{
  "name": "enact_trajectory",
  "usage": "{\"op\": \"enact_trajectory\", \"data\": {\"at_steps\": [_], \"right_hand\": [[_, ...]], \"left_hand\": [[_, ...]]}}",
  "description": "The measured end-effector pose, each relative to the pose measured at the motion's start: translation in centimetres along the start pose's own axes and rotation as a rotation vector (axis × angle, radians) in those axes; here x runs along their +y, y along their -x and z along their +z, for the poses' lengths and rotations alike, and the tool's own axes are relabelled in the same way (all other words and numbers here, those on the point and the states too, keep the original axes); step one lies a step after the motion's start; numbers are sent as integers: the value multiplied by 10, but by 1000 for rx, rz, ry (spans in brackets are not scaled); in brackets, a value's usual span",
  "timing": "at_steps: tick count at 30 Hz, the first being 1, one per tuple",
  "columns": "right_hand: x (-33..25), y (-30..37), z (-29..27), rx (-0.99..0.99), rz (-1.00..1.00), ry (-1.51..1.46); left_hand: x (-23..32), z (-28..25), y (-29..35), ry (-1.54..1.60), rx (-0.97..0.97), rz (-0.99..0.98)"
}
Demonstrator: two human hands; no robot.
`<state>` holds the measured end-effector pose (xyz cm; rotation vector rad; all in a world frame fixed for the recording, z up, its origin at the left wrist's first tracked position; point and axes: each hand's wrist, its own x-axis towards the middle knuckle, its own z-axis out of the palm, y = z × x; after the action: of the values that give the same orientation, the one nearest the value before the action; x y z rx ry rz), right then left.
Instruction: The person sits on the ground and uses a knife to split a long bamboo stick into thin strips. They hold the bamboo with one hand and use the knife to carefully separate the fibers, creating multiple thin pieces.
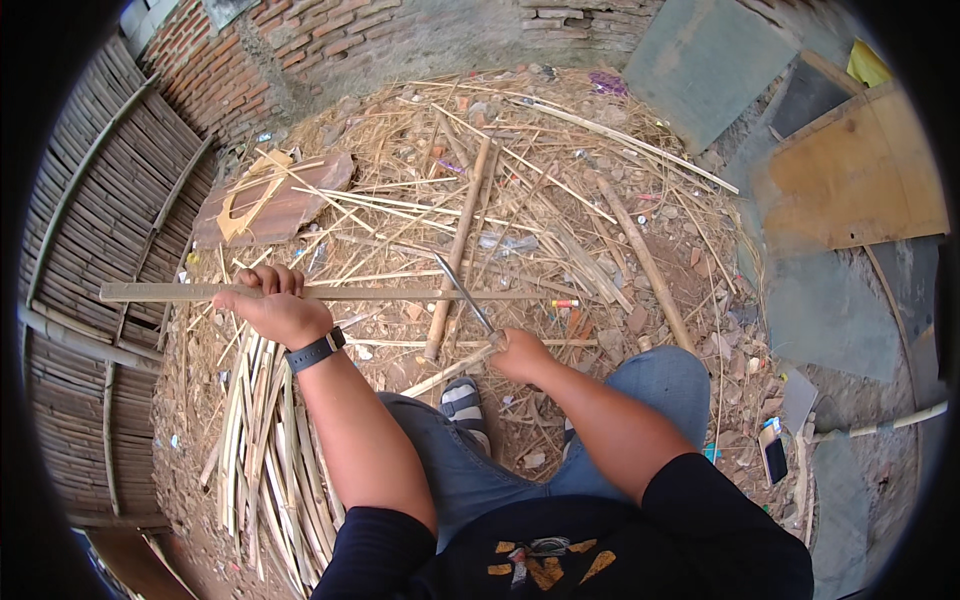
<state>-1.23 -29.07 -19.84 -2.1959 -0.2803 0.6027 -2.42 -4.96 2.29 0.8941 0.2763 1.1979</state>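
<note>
My left hand (278, 307), with a dark watch on its wrist, is closed around a long flat bamboo slat (165, 292). The slat runs level across the view, reaching far to both sides of that hand. In my right hand (522, 357) is the handle of a knife (463, 292) with a long, narrow metal blade. Its blade points up and to the left and crosses the slat in view; I cannot tell whether they touch. Below the crossing, a pale stick (450, 375) lies by my sandalled foot.
A heap of split bamboo strips (270, 450) lies at left. Thicker poles (460, 250) and loose strips litter the ground ahead. A rusty sheet (270, 200) lies far left. A bamboo wall (90, 200) borders the left; grey panels (710, 70) lean at right. A phone (773, 452) rests lower right.
</note>
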Motion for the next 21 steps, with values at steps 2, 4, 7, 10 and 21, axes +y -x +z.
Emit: {"op": "enact_trajectory", "data": {"at_steps": [2,4,7,10,21], "right_hand": [[-7,3,-1,-32,-73,-23],[-14,9,0,-40,-159,-18],[-25,16,3,-28,-224,-34],[-19,12,0,-25,-100,38],[-17,10,0,-7,-135,-48]], "left_hand": [[0,2,2,7,-15,8],[-1,4,3,37,-54,5],[-3,5,4,34,-84,14],[-4,0,1,17,-66,24],[-5,1,0,15,-48,19]]}}
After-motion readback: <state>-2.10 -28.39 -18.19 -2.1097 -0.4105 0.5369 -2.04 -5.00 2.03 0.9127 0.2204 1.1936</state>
